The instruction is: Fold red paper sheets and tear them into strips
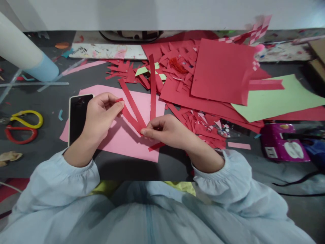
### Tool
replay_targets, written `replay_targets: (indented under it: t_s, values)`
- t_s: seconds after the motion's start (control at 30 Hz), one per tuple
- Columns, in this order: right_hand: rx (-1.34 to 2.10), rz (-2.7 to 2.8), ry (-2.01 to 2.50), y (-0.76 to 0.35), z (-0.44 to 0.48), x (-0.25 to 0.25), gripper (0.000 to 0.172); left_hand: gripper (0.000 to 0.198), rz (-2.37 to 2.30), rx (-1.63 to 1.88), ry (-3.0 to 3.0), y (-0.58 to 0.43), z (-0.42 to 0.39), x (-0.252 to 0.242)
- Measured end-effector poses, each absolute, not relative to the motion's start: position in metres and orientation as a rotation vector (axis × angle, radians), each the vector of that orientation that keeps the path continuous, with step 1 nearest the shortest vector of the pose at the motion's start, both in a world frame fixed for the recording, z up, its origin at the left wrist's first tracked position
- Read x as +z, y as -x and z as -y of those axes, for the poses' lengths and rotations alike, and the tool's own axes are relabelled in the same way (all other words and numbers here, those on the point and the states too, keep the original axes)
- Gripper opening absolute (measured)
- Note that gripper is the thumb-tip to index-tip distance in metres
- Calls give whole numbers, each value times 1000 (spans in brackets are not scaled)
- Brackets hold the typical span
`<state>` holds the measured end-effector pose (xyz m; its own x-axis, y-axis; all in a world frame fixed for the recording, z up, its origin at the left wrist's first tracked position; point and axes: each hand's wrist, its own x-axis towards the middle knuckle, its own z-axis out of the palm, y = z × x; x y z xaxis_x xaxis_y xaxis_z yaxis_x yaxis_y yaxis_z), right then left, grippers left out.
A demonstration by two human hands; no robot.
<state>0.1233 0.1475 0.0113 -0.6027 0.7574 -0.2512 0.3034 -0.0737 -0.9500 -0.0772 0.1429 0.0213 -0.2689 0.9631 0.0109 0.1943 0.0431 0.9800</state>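
Between thumb and fingers, my left hand (103,115) pinches the upper end of a red paper strip (131,120). The strip slants down to my right hand (165,130), which pinches its lower end where a second red strip (132,101) meets it. A third red strip (152,84) stretches away behind my right hand, and a short red end shows below that hand. All this is over a pink paper sheet (127,149). Beside my left wrist a phone (76,118) lies partly on the pink sheet, partly hidden by my hand.
Red paper scraps (175,64) and a large red sheet (223,71) cover the back right, with a green sheet (276,98) alongside. At left are scissors (25,125) with yellow and red handles and a white-and-blue cylinder (43,67). A purple pack (284,145) sits far right.
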Motion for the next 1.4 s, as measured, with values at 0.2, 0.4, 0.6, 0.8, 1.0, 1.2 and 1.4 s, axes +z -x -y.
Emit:
replay_targets:
  t_s: [0.2, 0.4, 0.6, 0.8, 1.0, 1.2, 1.4]
  values:
    - [1213, 1912, 1349, -132, -158, 12, 39, 13, -1541, 1002, -1320, 74, -140, 22]
    - [580, 2196, 1485, -138, -161, 6, 12, 4, -1528, 891, -1452, 73, -139, 18]
    - [565, 2338, 1493, -137, -163, 1, 30, 23, -1641, 961, -1574, 75, -141, 13]
    - [502, 2365, 1415, -135, -165, -2, 17, 21, -1646, 1034, -1591, 74, -140, 12]
    - [373, 2312, 1371, -135, -163, -4, 23, 11, -1554, 1064, -1415, 71, -137, 21]
    - [564, 2088, 1201, -133, -156, 9, 24, 41, -1280, 763, -1234, 68, -136, 18]
    - [791, 2134, 759, -129, -152, 11, 20, 44, -1212, 808, -1013, 67, -138, 16]
